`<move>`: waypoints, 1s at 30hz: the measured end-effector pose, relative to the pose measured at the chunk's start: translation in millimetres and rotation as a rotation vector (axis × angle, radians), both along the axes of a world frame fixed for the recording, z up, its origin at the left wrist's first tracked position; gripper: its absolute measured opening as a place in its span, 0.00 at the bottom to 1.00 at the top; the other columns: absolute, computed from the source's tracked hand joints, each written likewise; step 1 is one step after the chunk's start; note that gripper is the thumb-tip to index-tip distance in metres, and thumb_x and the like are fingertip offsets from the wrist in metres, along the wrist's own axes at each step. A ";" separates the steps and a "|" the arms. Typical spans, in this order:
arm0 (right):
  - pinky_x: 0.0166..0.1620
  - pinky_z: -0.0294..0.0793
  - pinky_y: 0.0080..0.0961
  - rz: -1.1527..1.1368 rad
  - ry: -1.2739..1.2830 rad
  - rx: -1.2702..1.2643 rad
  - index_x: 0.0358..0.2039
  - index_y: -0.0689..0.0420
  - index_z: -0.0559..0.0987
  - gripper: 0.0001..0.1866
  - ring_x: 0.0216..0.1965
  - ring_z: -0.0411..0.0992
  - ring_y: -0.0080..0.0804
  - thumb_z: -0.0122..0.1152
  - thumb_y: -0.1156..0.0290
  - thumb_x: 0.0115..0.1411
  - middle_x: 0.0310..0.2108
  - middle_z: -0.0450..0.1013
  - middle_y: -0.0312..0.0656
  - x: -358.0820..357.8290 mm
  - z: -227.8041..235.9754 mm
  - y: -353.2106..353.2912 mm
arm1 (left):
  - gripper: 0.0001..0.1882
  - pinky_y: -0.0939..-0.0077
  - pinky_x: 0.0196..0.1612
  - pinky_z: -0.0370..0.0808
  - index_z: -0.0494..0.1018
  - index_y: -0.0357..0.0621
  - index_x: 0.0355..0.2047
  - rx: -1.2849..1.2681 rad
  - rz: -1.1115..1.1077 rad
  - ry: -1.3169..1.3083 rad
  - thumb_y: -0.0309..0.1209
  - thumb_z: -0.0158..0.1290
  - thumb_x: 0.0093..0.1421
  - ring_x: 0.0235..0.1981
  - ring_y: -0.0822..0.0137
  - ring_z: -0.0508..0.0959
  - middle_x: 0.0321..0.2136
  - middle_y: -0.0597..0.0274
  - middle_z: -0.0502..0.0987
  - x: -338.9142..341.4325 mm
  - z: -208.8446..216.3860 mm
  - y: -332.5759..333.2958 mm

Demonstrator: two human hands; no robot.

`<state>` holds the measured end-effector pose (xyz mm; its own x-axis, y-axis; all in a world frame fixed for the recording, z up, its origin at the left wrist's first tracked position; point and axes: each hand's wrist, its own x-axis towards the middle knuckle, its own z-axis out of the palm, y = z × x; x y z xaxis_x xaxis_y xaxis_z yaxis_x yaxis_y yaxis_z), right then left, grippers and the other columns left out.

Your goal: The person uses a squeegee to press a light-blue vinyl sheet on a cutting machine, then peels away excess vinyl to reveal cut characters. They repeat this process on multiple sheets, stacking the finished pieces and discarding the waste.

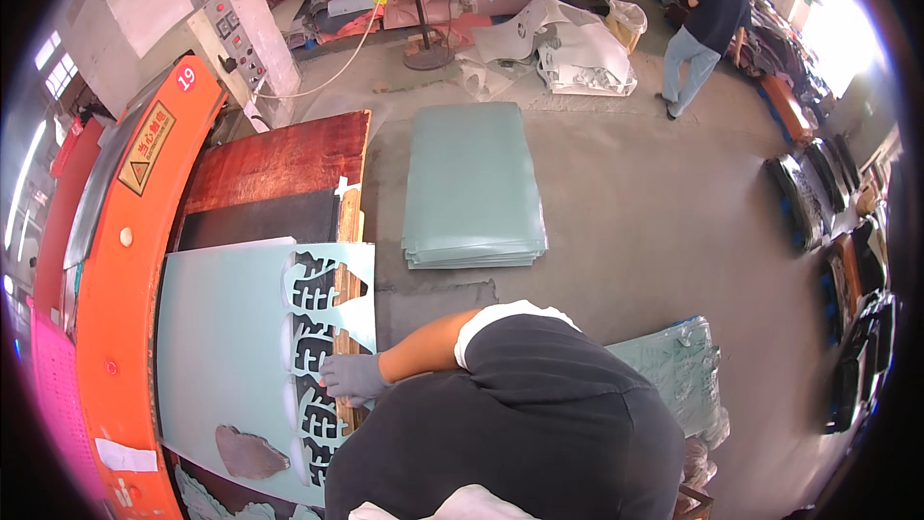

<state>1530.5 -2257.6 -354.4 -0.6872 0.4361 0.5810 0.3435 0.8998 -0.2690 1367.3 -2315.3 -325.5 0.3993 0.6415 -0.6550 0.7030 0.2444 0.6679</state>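
Observation:
My right hand (354,376), in a grey glove with a fingertip showing, lies at the right part of a pale blue-green sheet (226,327). Its fingers are bent and close together over the sheet's cut-out strip, beside a wooden edge (348,299). What they grip, if anything, is hidden. Branching openings run down that strip, and dark material shows through them. A dark grey irregular piece (252,453) lies on the sheet's near part. My left hand does not show; my dark-shirted arm and body cover the lower middle.
An orange machine beam (135,260) stands along the left, with a control panel (236,39) beyond. A stack of green sheets (472,183) lies on the floor ahead. Wrapped green material (674,376) is at my right. Another person (707,34) stands far right near piled materials.

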 end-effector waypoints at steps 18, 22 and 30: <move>0.56 0.60 0.42 0.062 -0.008 -0.037 0.35 0.61 0.75 0.21 0.51 0.63 0.48 0.62 0.58 0.45 0.42 0.70 0.48 2.9 4.2 3.1 | 0.16 0.64 0.50 0.69 0.69 0.39 0.46 -0.062 0.163 -0.031 0.34 0.44 0.62 0.45 0.55 0.73 0.43 0.53 0.74 -31.7 -4.5 16.9; 0.55 0.61 0.44 0.045 0.005 -0.034 0.36 0.60 0.74 0.21 0.49 0.64 0.50 0.59 0.56 0.47 0.43 0.69 0.49 3.1 5.3 0.6 | 0.15 0.64 0.50 0.69 0.69 0.39 0.46 -0.069 0.211 -0.052 0.34 0.44 0.62 0.44 0.56 0.73 0.43 0.53 0.74 -49.7 -7.0 12.0; 0.55 0.60 0.45 0.030 0.003 0.006 0.35 0.59 0.74 0.21 0.49 0.64 0.50 0.59 0.55 0.47 0.43 0.69 0.49 2.0 5.5 0.4 | 0.15 0.65 0.49 0.70 0.69 0.40 0.46 -0.073 0.278 -0.109 0.34 0.43 0.63 0.43 0.57 0.73 0.42 0.54 0.74 -87.2 -11.7 -8.3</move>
<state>1532.5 -2257.2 -348.8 -0.6981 0.4114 0.5861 0.3151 0.9115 -0.2644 1280.1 -2323.6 -337.2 0.2857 0.6891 -0.6660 0.5273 0.4672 0.7097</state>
